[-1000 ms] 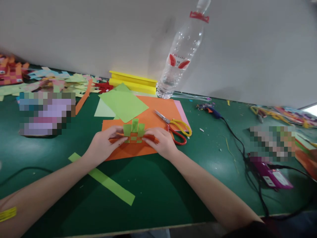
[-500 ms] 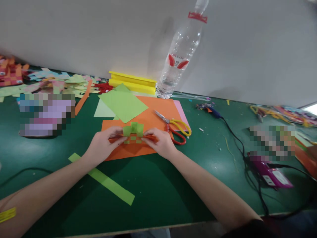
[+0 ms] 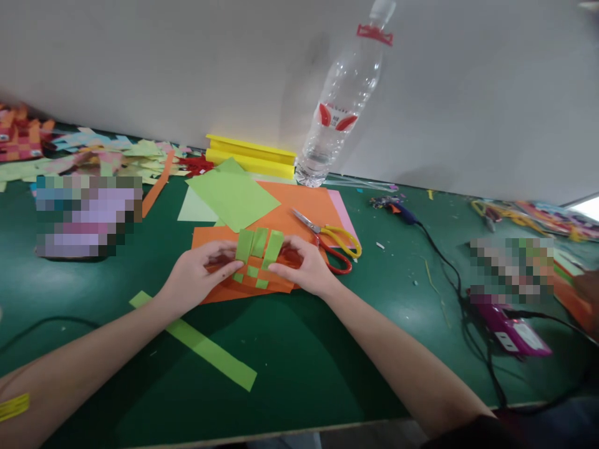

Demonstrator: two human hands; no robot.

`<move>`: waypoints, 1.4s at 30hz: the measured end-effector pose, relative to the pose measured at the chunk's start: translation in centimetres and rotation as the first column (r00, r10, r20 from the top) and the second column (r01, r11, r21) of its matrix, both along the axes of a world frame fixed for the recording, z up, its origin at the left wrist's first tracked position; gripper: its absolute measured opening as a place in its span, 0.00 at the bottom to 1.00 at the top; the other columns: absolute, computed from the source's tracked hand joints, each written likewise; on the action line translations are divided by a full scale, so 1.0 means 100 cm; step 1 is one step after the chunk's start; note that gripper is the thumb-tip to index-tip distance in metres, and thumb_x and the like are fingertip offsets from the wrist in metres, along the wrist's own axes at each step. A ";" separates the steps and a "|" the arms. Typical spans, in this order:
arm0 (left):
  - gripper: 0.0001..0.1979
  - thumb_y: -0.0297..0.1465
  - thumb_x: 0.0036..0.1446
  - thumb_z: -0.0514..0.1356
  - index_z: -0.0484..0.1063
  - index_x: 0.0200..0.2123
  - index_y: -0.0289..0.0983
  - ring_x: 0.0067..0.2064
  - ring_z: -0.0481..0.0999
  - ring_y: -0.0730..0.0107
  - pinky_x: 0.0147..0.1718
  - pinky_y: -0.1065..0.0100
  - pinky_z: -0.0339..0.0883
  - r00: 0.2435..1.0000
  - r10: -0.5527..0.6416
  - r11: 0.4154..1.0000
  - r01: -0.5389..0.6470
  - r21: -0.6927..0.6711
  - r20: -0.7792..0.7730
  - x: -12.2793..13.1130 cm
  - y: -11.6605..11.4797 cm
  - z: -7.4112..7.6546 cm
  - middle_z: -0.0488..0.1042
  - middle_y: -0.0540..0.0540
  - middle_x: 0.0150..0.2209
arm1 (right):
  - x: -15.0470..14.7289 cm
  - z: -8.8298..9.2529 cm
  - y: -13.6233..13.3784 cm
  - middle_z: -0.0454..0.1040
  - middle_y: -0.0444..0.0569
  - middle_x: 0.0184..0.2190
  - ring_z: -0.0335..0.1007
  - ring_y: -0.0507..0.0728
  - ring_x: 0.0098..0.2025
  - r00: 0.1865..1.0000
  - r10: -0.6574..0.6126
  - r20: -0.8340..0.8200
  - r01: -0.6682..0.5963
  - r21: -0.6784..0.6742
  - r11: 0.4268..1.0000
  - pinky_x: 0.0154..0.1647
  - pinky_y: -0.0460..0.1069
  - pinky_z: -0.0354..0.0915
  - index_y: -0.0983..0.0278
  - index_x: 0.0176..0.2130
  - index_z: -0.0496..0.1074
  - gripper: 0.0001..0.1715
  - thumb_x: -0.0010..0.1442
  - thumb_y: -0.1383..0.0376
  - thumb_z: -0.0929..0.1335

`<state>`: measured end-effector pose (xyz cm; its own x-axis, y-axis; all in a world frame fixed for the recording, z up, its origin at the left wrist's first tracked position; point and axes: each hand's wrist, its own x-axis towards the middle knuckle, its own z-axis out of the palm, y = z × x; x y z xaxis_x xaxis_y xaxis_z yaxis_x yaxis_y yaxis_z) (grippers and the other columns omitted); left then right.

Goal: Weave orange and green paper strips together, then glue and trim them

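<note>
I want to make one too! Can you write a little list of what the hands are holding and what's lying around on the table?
left hand: grips the left side of the woven paper piece
right hand: grips its right side
woven paper piece: green and orange strips, over the orange sheet
scissors: right of the hands, on the orange sheet
green strip: on the green table, near the left forearm
bottle: clear, by the wall

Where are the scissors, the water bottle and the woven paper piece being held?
scissors (image 3: pixel 337 244), head view, on the yellow handle loop.
water bottle (image 3: pixel 341 109), head view, on its label.
woven paper piece (image 3: pixel 257 259), head view, on the middle green strip.
</note>
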<state>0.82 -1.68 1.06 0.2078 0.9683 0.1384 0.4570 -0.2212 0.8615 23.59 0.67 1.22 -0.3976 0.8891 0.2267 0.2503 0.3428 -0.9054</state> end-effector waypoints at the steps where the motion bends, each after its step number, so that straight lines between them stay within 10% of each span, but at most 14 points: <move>1: 0.15 0.41 0.54 0.60 0.72 0.41 0.38 0.37 0.78 0.64 0.39 0.63 0.74 1.000 0.007 1.000 -0.007 0.017 -0.003 0.000 0.000 0.000 0.78 0.46 0.37 | 0.000 0.000 -0.001 0.76 0.49 0.39 0.73 0.55 0.41 0.999 0.040 0.012 -0.039 -0.017 0.999 0.45 0.52 0.70 0.64 0.43 0.70 0.23 0.48 0.58 0.73; 9: 0.12 0.39 0.57 0.57 0.67 0.42 0.39 0.44 0.74 0.63 0.47 0.62 0.68 0.997 0.069 0.979 -0.061 0.195 -0.034 0.002 0.000 0.005 0.73 0.44 0.43 | 0.001 -0.007 0.000 0.78 0.46 0.34 0.75 0.54 0.37 0.995 -0.050 0.091 0.027 0.236 0.971 0.40 0.49 0.71 0.61 0.36 0.75 0.06 0.56 0.64 0.69; 15: 0.14 0.42 0.59 0.53 0.66 0.28 0.38 0.31 0.72 0.67 0.32 0.68 0.68 0.985 0.033 0.992 -0.011 0.129 -0.171 -0.001 0.000 0.011 0.72 0.49 0.28 | 0.006 -0.005 0.001 0.79 0.44 0.39 0.75 0.53 0.41 0.981 -0.182 0.072 0.079 0.705 0.705 0.52 0.56 0.66 0.58 0.40 0.74 0.09 0.58 0.69 0.67; 23: 0.23 0.46 0.61 0.47 0.74 0.27 0.38 0.33 0.75 0.60 0.30 0.67 0.69 0.999 0.036 0.993 -0.039 -0.109 -0.032 -0.001 -0.004 0.007 0.76 0.47 0.27 | 0.006 -0.002 -0.007 0.78 0.39 0.43 0.75 0.52 0.42 0.951 -0.229 0.205 -0.062 0.857 0.511 0.57 0.58 0.61 0.54 0.43 0.72 0.14 0.60 0.71 0.65; 42: 0.18 0.44 0.55 0.58 0.69 0.21 0.38 0.21 0.62 0.75 0.19 0.75 0.58 0.993 -0.101 0.980 0.110 -0.165 0.058 -0.003 0.002 0.004 0.64 0.53 0.19 | 0.005 0.000 -0.008 0.77 0.38 0.43 0.72 0.52 0.46 0.962 -0.188 0.200 -0.064 0.831 0.553 0.60 0.58 0.56 0.51 0.47 0.71 0.16 0.63 0.69 0.62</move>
